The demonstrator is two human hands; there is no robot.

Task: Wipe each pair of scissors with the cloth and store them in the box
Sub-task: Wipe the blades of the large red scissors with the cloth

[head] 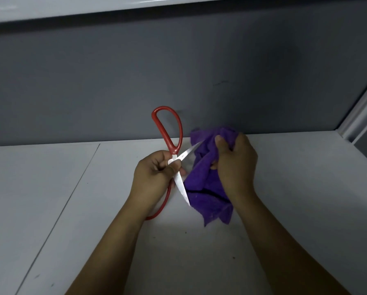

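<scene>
A pair of scissors (171, 135) with large red loop handles and short silver blades is spread wide open above the table. My left hand (155, 175) grips it at the pivot, one red loop pointing up and away, the other running down past my wrist. My right hand (236, 165) holds a bunched purple cloth (208, 188) around the tip of the upper blade. The lower blade points down toward me, in front of the cloth. No box is in view.
A white table (93, 209) with a seam running diagonally on the left lies under my hands. A grey partition wall (178, 71) stands behind it, and a pale frame (363, 111) closes the right side.
</scene>
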